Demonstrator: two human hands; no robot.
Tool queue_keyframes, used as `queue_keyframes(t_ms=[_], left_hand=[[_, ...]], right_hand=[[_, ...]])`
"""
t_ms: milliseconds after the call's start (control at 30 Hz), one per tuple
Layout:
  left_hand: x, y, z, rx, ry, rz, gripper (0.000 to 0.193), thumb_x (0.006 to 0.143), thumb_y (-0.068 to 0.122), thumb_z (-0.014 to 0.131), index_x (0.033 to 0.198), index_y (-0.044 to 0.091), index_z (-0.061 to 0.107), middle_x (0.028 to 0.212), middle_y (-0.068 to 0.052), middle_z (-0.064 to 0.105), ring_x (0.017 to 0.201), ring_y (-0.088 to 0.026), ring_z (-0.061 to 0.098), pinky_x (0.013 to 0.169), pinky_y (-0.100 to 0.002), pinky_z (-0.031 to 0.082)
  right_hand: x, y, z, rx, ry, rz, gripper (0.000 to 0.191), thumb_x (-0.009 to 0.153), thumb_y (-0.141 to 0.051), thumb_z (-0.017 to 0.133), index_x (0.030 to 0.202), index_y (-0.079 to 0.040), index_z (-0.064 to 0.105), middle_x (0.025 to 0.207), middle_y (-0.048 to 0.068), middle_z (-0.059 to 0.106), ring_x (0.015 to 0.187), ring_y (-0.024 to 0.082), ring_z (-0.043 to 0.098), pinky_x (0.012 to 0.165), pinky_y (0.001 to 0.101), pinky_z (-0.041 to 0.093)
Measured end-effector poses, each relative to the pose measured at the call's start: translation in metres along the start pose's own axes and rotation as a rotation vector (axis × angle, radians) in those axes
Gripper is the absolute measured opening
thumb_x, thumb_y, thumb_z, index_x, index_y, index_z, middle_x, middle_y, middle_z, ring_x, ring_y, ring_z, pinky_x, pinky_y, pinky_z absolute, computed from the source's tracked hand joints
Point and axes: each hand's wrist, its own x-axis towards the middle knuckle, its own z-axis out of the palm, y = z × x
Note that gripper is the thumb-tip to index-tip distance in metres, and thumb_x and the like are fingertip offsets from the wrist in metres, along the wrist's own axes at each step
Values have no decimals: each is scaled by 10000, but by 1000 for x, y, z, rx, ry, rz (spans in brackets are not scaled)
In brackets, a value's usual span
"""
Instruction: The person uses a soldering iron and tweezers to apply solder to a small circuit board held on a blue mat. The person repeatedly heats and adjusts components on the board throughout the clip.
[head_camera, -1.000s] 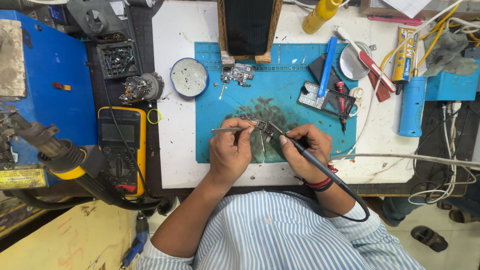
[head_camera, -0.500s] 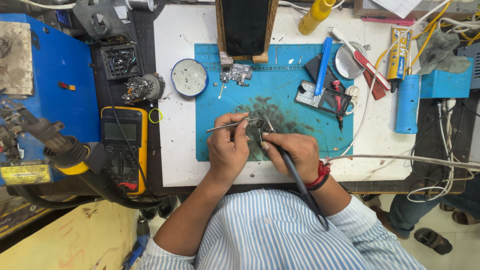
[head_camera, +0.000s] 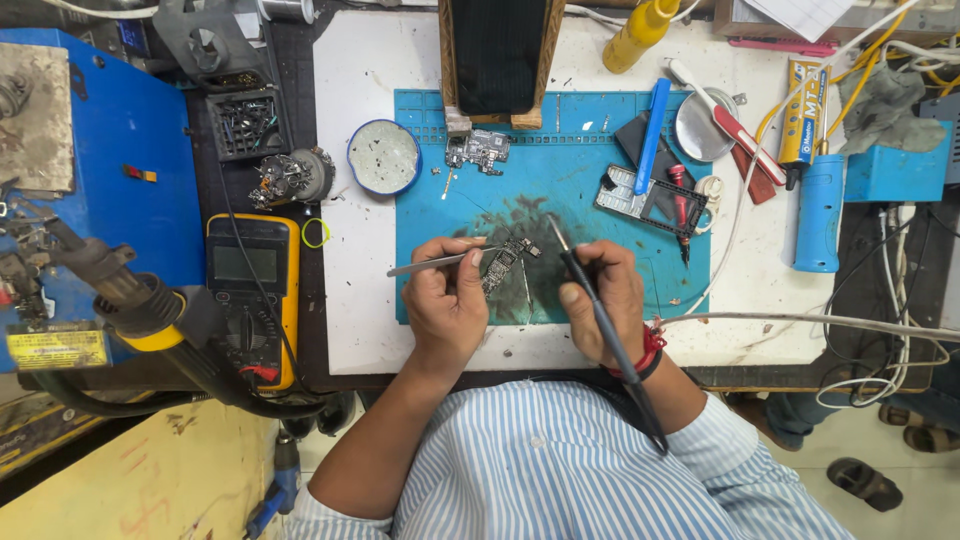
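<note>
Blue silicone work mat (head_camera: 600, 300), stained dark in its middle, lies on a white tabletop (head_camera: 350, 260), and on that dark patch sits a small dark rectangular circuit board (head_camera: 503, 264), roughly between the two hands near the mat's front half. The left hand (head_camera: 445, 300) is curled with its fingers closed on thin silver metal tweezers (head_camera: 440, 263), whose shaft sticks out leftward past the mat's edge while the tips lie at the board, apparently to steady it or a small part on it. The right hand (head_camera: 603, 300) has its fingers wrapped shut around a black pencil-shaped soldering iron (head_camera: 590, 300), held like a pen and tilted so the thin tip points up and left toward the board, its cord trailing back over the wrist; that slant seems to keep the tip's working end in sight. Both hands rest low on the mat, which likely braces them for fine work. Open mat remains just beyond the board, before a second small board (head_camera: 478, 150) and a black phone in a wooden stand (head_camera: 497, 55). To the right, a blue-handled tool (head_camera: 650, 135) and a dismantled phone frame (head_camera: 650, 200) crowd the mat; to the left a round tin (head_camera: 385, 157) and a yellow multimeter (head_camera: 252, 290) stand well apart.
</note>
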Motion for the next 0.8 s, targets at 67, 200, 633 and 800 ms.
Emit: queue_keyframes(t_ms=[67,200,633,800], left_hand=[[0,-2,0,-38,-8,13,138,1057,0,610,1153,-5,511,1079,-148,740,939,-123,718,776,-244,589],[0,-1,0,-14,-42,-25,129,1057,-2,605,1142,4,509,1048,-143,749,907,-124,723,752,-241,596],[0,6,0,59,-68,-2,158,1043,-6,616,1138,17,492,1038,-143,752,830,-128,732,693,-246,587],[0,5,-1,65,-71,-2,160,1043,-4,617,1136,17,488,1038,-143,752,819,-124,729,687,-242,586]], right_hand=[[-1,0,3,-4,23,67,195,934,-108,725,1071,-7,630,749,31,586,656,103,530,618,262,427],[4,-3,10,68,28,55,109,898,-30,752,962,-15,665,793,33,665,672,58,577,604,236,452],[10,-6,11,51,-43,-30,125,838,-8,797,878,-19,679,680,15,643,568,38,556,517,217,406],[10,-7,11,34,-42,-28,124,827,0,795,875,-20,682,685,19,651,565,42,568,513,218,412]])
